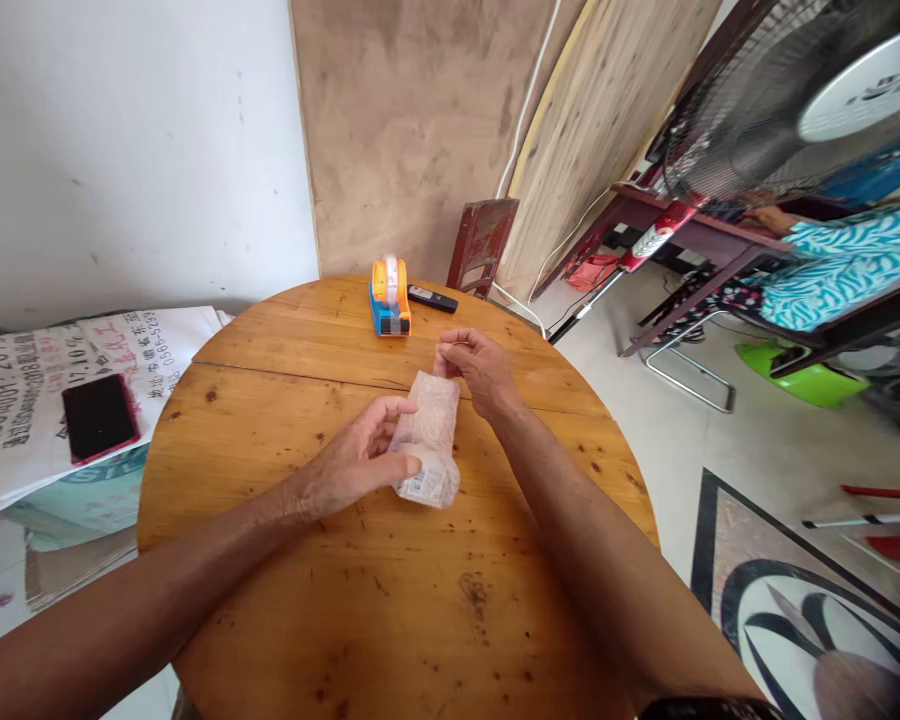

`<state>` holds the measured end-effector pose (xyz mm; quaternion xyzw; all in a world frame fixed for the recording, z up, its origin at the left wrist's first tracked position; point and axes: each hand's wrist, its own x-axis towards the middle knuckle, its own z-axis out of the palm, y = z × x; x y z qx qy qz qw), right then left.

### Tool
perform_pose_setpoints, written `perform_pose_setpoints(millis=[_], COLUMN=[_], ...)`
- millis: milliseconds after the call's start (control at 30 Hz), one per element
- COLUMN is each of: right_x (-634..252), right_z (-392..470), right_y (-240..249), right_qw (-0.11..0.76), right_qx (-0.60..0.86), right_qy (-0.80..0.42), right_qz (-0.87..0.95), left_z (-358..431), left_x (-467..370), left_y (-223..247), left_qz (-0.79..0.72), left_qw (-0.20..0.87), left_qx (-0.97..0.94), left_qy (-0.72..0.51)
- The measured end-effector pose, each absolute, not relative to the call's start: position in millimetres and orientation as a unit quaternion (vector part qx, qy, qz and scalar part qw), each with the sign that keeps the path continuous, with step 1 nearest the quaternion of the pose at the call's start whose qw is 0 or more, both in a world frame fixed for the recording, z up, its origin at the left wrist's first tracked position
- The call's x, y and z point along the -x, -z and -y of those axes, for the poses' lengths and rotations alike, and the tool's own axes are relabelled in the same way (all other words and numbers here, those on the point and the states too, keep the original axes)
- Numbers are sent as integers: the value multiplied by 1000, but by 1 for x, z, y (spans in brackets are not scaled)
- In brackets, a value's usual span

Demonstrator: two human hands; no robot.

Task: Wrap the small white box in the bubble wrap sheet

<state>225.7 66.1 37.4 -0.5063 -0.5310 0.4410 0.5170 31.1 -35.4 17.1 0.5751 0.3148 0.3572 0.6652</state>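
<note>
A small package in bubble wrap (436, 410) lies on the round wooden table (330, 590), with a pale label showing through its near end. My left hand (364, 450) holds the package from the left, the thumb across its near end and the fingers curled along its side. At the far end my right hand (480, 370) is closed in a pinch beside the wrap. Whatever sits between those fingertips is too small to make out. Beyond the hands stands an orange and blue tape dispenser (390, 300) carrying a roll of tape.
A black remote-like object (432, 298) lies beside the dispenser. On the left, a phone (100, 418) rests on printed sheets (172, 335). A wooden chair (482, 240) stands behind the table. To the right are a standing fan (765, 110) and a person in a patterned sleeve (832, 265).
</note>
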Motion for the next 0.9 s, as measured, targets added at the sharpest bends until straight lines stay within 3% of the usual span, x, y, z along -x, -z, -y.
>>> perform_pose_setpoints(millis=[267,433,533,633,700,800,900], right_x=[-224,-239,-232,-215,-207,-212,-227], right_z=[-74,-42,-5,24,32,27,19], right_y=[-31,-45,-56,-55,-49,-39,-34], right_qw=[517,526,382,257,221,240,334], right_qx=[527,554,554,594,620,627,605], right_qy=[-398,-295,-299,-178,-117,-129,-226], right_qz=[545,575,676,741,743,730,687], left_z=[24,23,24,25,26,25,23], left_x=[-36,-37,-36,-34,-34,-34,-34], left_y=[-8,-7,-8,-9,-9,-10,-10], left_qz=[-315,-309,-292,-287,-282,-278,-299], left_qw=[711,725,731,721,721,724,708], left_qx=[-488,-456,-460,-473,-468,-449,-444], left_qy=[-397,-413,-411,-417,-426,-444,-461])
